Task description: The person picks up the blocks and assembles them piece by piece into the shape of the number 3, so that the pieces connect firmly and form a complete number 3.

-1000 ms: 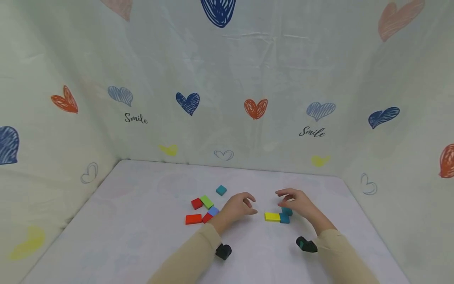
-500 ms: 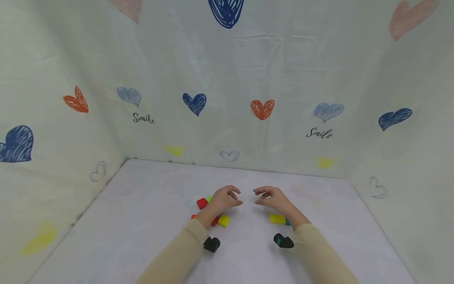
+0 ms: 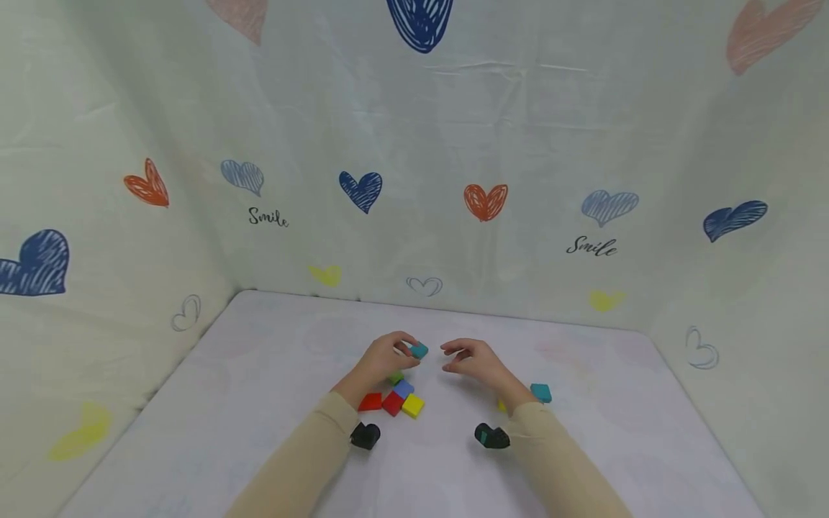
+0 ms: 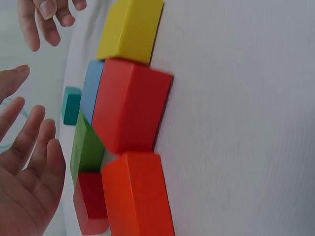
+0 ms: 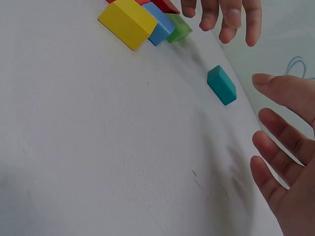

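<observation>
In the head view the left hand (image 3: 382, 360) hovers with loosely bent fingers beside a teal block (image 3: 419, 350); the left wrist view shows the fingers (image 4: 37, 142) apart from the teal block (image 4: 71, 105), holding nothing. Facing it from the right is the right hand (image 3: 477, 363), its fingers spread and bare in the right wrist view, where the teal block (image 5: 221, 85) lies on the surface. Below the left hand sit a blue block (image 3: 403, 389), a red block (image 3: 393, 403), a yellow block (image 3: 413, 406) and a partly hidden green block (image 3: 396, 378).
An orange-red block (image 3: 370, 402) lies beside the left wrist. Another teal block (image 3: 540, 392) is right of the right wrist, with a yellow piece (image 3: 501, 406) mostly hidden by that arm. A heart-printed curtain (image 3: 414, 144) stands behind the white table (image 3: 291, 324).
Both hands have moved left over the table, the left hand now beside the far teal block. The yellow block by the red one has come into sight. The head view has shifted slightly.
</observation>
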`<state>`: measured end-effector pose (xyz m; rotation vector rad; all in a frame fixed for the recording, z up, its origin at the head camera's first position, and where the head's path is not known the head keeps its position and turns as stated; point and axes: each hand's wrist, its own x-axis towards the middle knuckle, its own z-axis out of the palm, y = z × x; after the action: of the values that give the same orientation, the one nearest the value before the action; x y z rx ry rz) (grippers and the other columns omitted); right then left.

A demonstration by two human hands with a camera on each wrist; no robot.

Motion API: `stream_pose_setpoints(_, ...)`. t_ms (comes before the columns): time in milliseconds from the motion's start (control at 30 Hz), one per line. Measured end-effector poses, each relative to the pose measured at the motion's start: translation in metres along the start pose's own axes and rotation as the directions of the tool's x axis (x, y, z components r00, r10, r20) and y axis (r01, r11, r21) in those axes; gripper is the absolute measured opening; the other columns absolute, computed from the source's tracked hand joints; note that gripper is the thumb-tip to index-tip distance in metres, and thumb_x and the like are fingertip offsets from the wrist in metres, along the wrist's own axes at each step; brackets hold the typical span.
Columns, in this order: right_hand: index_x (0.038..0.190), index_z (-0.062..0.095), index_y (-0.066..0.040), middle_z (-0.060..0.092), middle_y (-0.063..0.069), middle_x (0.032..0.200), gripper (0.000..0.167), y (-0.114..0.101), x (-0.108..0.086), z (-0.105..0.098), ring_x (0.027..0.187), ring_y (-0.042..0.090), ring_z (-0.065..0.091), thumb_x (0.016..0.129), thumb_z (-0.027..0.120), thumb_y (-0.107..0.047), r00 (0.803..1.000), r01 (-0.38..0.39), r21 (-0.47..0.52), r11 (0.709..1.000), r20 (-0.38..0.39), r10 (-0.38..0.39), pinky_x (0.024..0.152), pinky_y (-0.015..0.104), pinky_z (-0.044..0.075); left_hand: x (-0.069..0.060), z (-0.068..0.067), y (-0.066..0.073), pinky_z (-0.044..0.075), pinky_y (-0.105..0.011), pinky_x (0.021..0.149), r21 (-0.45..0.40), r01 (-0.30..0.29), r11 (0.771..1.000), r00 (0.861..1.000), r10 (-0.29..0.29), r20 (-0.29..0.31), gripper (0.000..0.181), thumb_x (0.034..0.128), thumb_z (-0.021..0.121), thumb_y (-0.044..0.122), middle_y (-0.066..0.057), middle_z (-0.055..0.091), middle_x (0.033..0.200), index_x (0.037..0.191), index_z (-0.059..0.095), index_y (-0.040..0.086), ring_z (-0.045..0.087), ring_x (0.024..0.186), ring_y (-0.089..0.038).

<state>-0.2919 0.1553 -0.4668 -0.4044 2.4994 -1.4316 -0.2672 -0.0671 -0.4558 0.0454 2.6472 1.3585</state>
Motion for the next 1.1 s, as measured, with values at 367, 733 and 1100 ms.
stream_pose_setpoints(367,0.112,0.071,-0.009,0.066,0.003,0.104,0.032,0.002,0.023,0.022,0.086,0.020,0.056,0.081,0.080,-0.010,0.999,0.025,0.002,1.000,-0.040,-0.025,0.076,0.029,0.051,0.002,-0.020,-0.011,0.053,-0.033,0.073,0.011,0.009,1.000,0.999,-0.009,-0.035,0.036,0.0859,0.076,0.020,-0.003,0.061,0.099,0.119,0.062,0.015,0.058,0.088,-0.022)
stream_pose_setpoints(733,0.110,0.072,-0.015,0.057,0.005,0.116,0.031,-0.004,0.025,0.046,0.102,0.025,0.052,0.080,0.081,-0.016,0.999,0.010,-0.035,0.999,-0.049,-0.012,0.087,0.039,0.049,-0.004,-0.024,-0.028,0.054,-0.032,0.072,-0.026,-0.014,1.000,0.997,0.012,-0.073,0.035,0.0867,0.075,0.017,-0.002,0.061,0.096,0.119,0.062,0.011,0.058,0.085,-0.020)
stream_pose_setpoints(1100,0.112,0.072,-0.018,0.055,0.004,0.115,0.032,-0.005,0.037,0.051,0.102,0.025,0.050,0.082,0.080,-0.017,0.998,-0.005,-0.093,0.996,-0.055,0.000,0.086,0.039,0.048,-0.001,-0.033,-0.026,0.054,-0.030,0.072,-0.004,0.010,1.000,0.993,-0.010,-0.117,0.035,0.0866,0.075,0.017,-0.003,0.061,0.095,0.118,0.062,0.013,0.058,0.087,-0.021)
